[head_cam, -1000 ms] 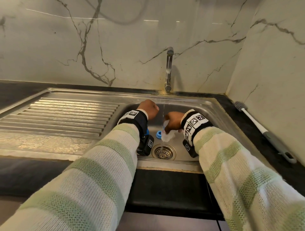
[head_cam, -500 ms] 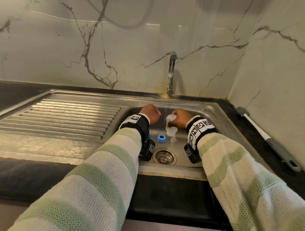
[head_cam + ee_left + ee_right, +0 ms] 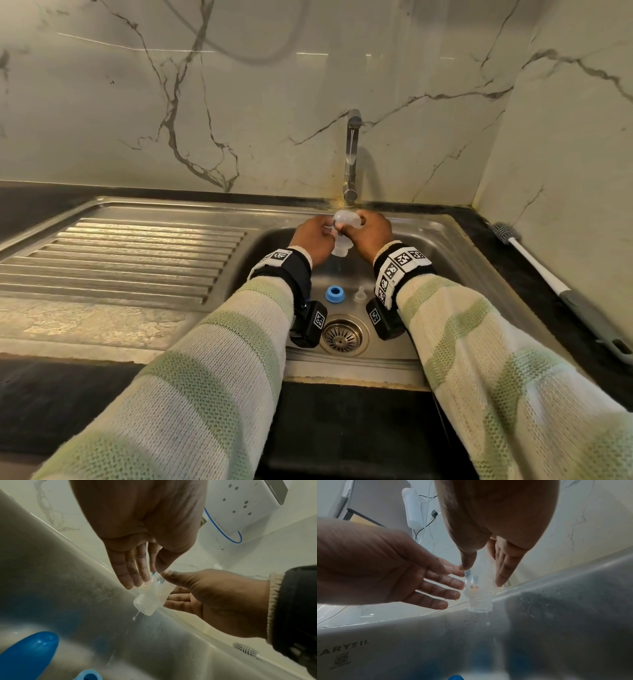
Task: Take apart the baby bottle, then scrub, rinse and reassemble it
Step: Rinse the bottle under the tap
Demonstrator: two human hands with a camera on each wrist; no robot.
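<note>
The clear bottle (image 3: 343, 236) is held neck-down over the back of the sink (image 3: 455, 246), right under the tap (image 3: 351, 161), with its threaded mouth (image 3: 145, 604) open and water dripping from it onto the steel below. The right hand (image 3: 371, 234) grasps the bottle's body, thumb on one side and fingers (image 3: 503, 566) laid along the other, so the base pokes up above the knuckles in the head view. The left hand (image 3: 313, 240) sits at 9 o'clock of the bottle, touching it; its fingers (image 3: 130, 566) are straight and lie flat against the bottle's side, with its thumb against the upper part near a small printed mark; they are not curled round it. Down on the sink floor, at about 6 o'clock from the bottle and well apart from it, the blue ring (image 3: 334, 294) lies flat with its hole up. Just beside the ring, at its 3 o'clock, stands the clear teat (image 3: 359, 294), partly hidden by the right wrist strap. The round drain (image 3: 343, 335) lies at 6 o'clock of both, between the two wrist cameras. A larger blue piece (image 3: 27, 655) shows blurred at the lower left of the left wrist view; what it is I cannot tell. On the dark counter at 3 o'clock of the sink a bottle brush (image 3: 561, 291) lies along the wall, bristles towards the back.
</note>
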